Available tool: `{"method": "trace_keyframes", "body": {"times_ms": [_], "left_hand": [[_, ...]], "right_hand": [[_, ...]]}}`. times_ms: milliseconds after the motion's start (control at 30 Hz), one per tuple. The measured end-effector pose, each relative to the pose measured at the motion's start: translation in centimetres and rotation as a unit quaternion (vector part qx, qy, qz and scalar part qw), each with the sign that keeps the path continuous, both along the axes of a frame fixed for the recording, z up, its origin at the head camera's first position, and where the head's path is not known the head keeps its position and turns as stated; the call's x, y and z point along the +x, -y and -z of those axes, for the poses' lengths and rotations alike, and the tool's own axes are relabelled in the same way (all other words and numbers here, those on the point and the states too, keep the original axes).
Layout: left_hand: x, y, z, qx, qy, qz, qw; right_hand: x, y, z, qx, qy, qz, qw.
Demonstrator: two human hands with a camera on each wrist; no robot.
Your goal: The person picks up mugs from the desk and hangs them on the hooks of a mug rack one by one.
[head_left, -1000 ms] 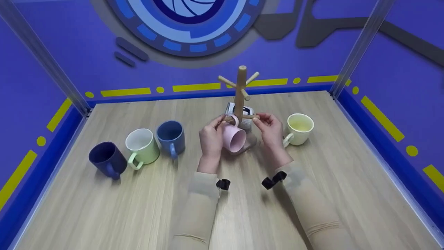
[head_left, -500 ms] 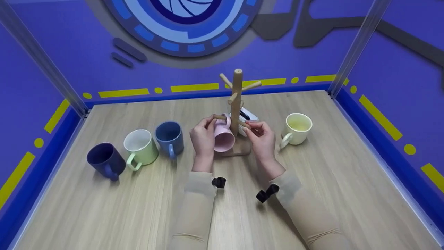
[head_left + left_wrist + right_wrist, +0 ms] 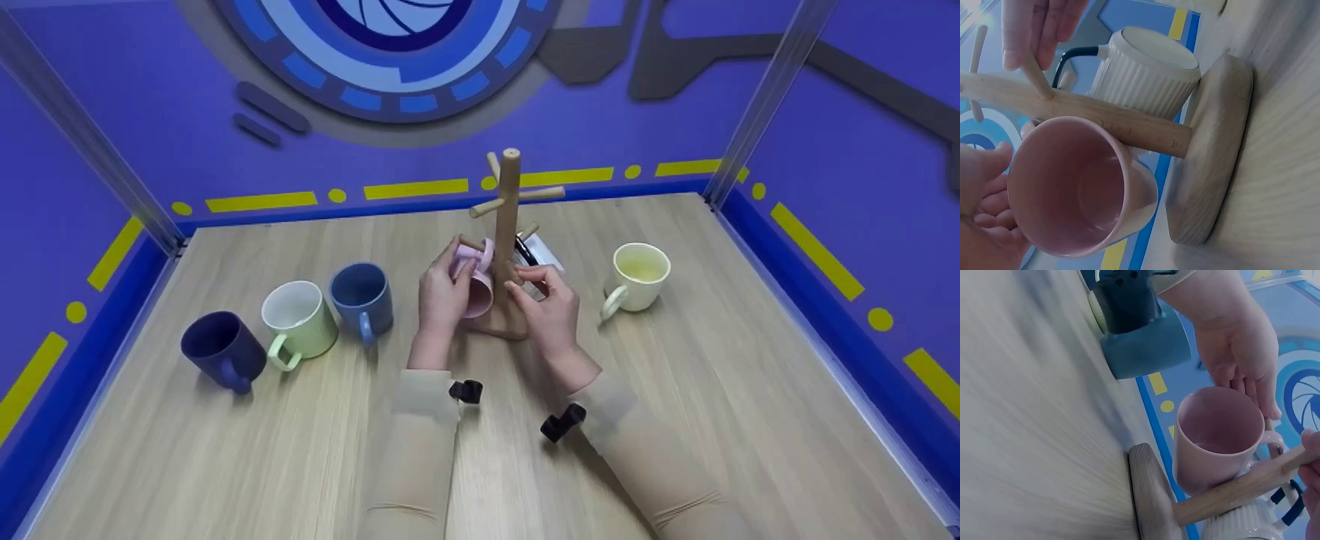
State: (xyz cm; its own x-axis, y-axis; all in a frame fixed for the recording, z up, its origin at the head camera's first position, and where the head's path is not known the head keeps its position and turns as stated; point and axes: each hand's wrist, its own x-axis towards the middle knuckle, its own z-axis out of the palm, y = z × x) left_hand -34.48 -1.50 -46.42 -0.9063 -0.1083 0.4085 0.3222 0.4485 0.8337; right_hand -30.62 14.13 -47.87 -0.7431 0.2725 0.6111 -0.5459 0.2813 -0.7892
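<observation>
A wooden mug tree (image 3: 508,195) stands mid-table, with a pink mug (image 3: 1072,185) hanging by its handle on a low peg at its left. My left hand (image 3: 441,296) is at that peg's outer end, its thumb beside the pink mug. On the other side my right hand (image 3: 553,311) pinches another low peg between thumb and fingertips. Behind the post hangs a white ribbed mug (image 3: 1145,73) with a dark handle, partly hidden in the head view. The tree's wooden base (image 3: 1213,152) rests on the table.
To the left stand a navy mug (image 3: 225,349), a light green mug (image 3: 300,322) and a blue mug (image 3: 362,296). A pale yellow mug (image 3: 639,277) stands to the right. Blue printed walls (image 3: 150,112) enclose the table (image 3: 300,465) at the back and sides.
The mug tree has turned between my hands, its front upper peg swinging from right to left. The pink mug has moved left, and my right hand has followed its peg inward.
</observation>
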Motion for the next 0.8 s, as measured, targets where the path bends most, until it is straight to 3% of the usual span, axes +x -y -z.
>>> {"method": "trace_keyframes", "body": {"times_ms": [100, 200, 333, 433, 500, 667, 800], "left_hand": [[0.0, 0.2, 0.0, -0.013, 0.008, 0.014, 0.9998], [0.3, 0.0, -0.2, -0.028, -0.011, 0.002, 0.9995], [1.3, -1.0, -0.7, -0.04, -0.111, -0.008, 0.993], [2.0, -1.8, -1.0, -0.047, -0.201, 0.024, 0.9782], [2.1, -2.3, -1.0, -0.054, -0.23, 0.054, 0.9701], [1.9, -3.0, -0.3, -0.065, -0.208, 0.12, 0.9686], [1.7, -3.2, 0.2, -0.079, -0.192, 0.131, 0.9694]], "right_hand": [[0.0, 0.0, 0.0, 0.016, -0.014, -0.001, 1.0], [0.0, -0.3, -0.1, 0.034, -0.015, -0.012, 0.999], [0.1, -1.3, -0.9, 0.078, 0.009, -0.053, 0.995], [0.2, -2.2, -1.9, 0.119, 0.042, -0.089, 0.988], [0.4, -2.8, -2.7, 0.139, 0.07, -0.106, 0.982], [0.7, -4.8, -4.6, 0.147, 0.13, -0.119, 0.973], [0.9, -7.1, -5.8, 0.152, 0.164, -0.112, 0.968]]}}
